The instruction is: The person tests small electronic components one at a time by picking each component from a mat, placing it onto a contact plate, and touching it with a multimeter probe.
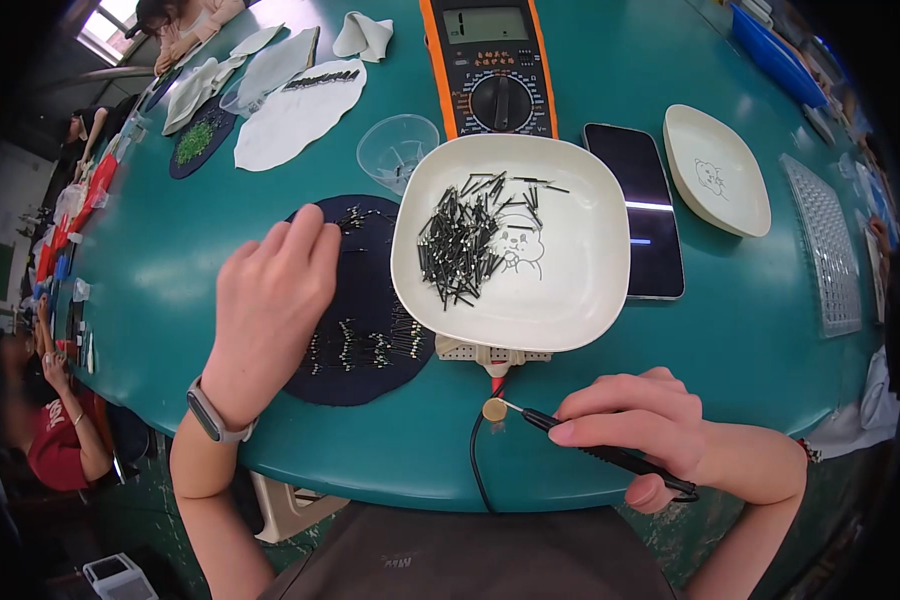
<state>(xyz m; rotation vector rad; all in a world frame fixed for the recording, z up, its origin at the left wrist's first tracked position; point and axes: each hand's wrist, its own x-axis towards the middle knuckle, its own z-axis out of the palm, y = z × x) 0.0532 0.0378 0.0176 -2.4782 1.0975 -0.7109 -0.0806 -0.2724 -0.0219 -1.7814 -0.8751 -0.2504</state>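
The green desk (170, 285) fills most of the frame and bears everything I am using. Mid-frame, the cream dish (590, 290) sits straight in front of me, placed, I'd say, so either grip reaches it easily. The dark mat (363, 285) lies just left of centre, partly under the dish's left edge in my view; a dark, soft ground probably makes small things easier to see and stops them rolling. The orange meter (495, 85) is at top centre, its display facing me, which I take to be for reading at a glance. The phone (633, 235) lies right of the dish, seemingly just out of the way. My left grip (275, 270) bends over the mat's upper left part; its fingertips are hidden, so I cannot tell whether it pinches anything. My right grip (638, 420), lower right of centre, is closed around the black probe (540, 418) much like a pen, presumably for a steady aim. The probe's tip is at the edge of the round gold disc (494, 410), below the dish; whether they quite touch I can't tell. Smallest are the thin pieces: black ones heaped (455, 245) on the dish's left side, others in rows (378, 350) low on the mat, apparently kept apart as groups.
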